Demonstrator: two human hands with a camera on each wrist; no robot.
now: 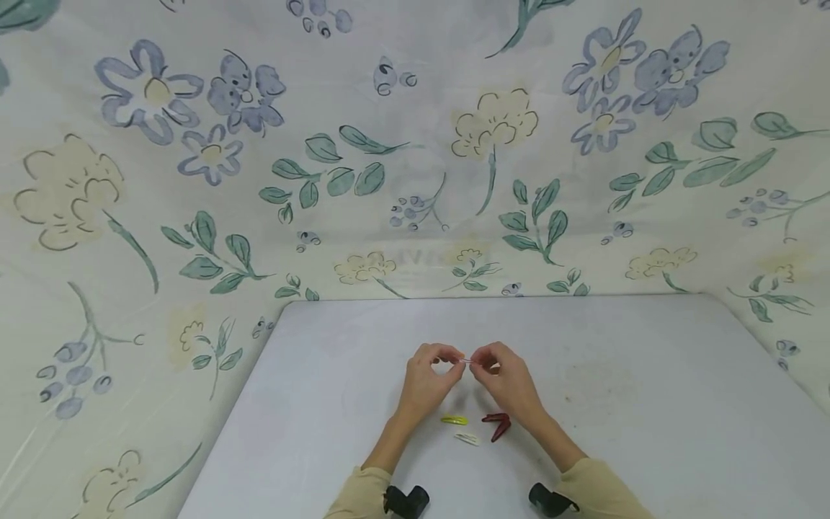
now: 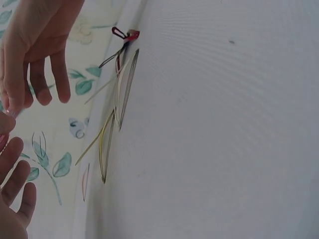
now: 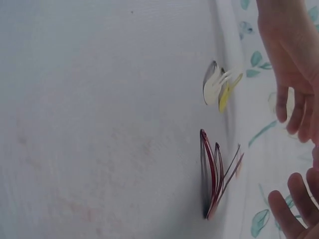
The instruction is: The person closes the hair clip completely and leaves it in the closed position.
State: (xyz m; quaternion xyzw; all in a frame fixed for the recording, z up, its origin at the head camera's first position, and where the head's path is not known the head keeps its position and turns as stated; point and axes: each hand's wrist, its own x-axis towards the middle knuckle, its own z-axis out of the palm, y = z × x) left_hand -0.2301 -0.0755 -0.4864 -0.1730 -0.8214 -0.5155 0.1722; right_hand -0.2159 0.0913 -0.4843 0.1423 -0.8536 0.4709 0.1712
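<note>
Both hands meet above the table in the head view. My left hand point(image 1: 424, 382) and right hand point(image 1: 509, 382) pinch a small pink hair clip point(image 1: 466, 361) between thumbs and forefingers, mostly covered by the fingertips. In the left wrist view, a bit of its pink shows at the left edge. Below the hands lie a yellow snap hair clip point(image 1: 454, 420), a white one point(image 1: 467, 438) and two dark red ones point(image 1: 498, 425). In the left wrist view, the yellow clip point(image 2: 103, 149) and the white clip point(image 2: 121, 94) stand partly sprung apart.
The white table point(image 1: 311, 432) has its far edge against a flower-patterned cloth point(image 1: 421, 259). A thin pinkish outline point(image 2: 85, 181) shows past the yellow clip in the left wrist view. Black wrist cameras point(image 1: 408, 501) sit at both cuffs.
</note>
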